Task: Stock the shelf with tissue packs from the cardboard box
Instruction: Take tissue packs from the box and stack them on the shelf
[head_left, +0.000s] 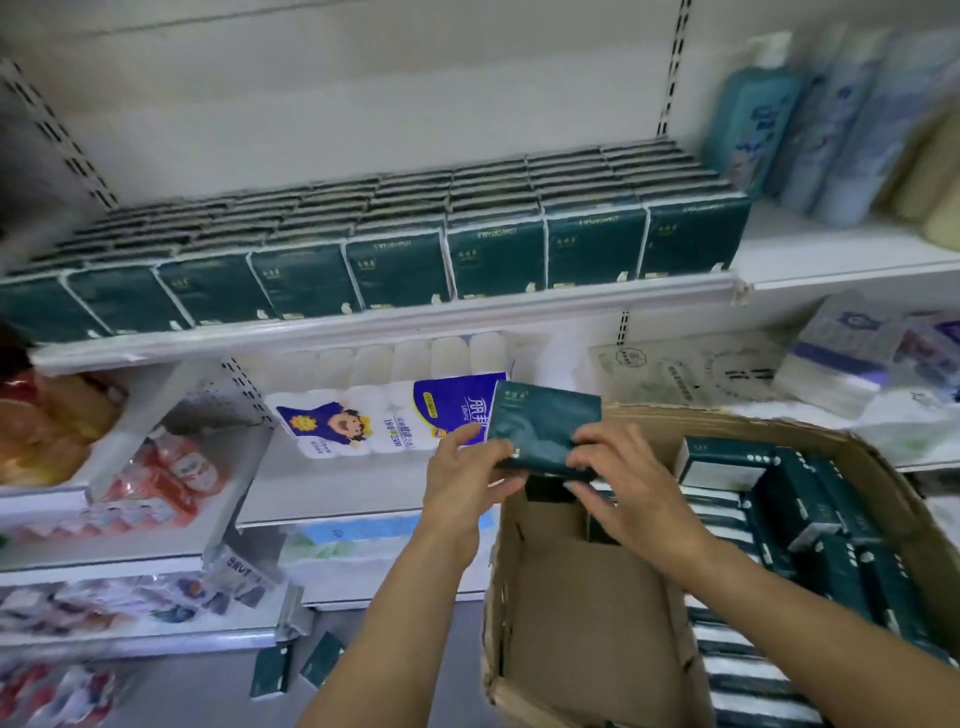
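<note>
Both hands, left hand (464, 473) and right hand (621, 475), pinch dark green tissue pack (540, 431) just above cardboard box (582, 618). Shelf (363, 325) above grip: front row full. Box right of grip holds many packs; two lie on floor.

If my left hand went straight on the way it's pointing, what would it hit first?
Probably the toilet roll multipack on the lower shelf behind; your left hand and the tissue pack it holds aim at it, though depth is unclear.
</note>
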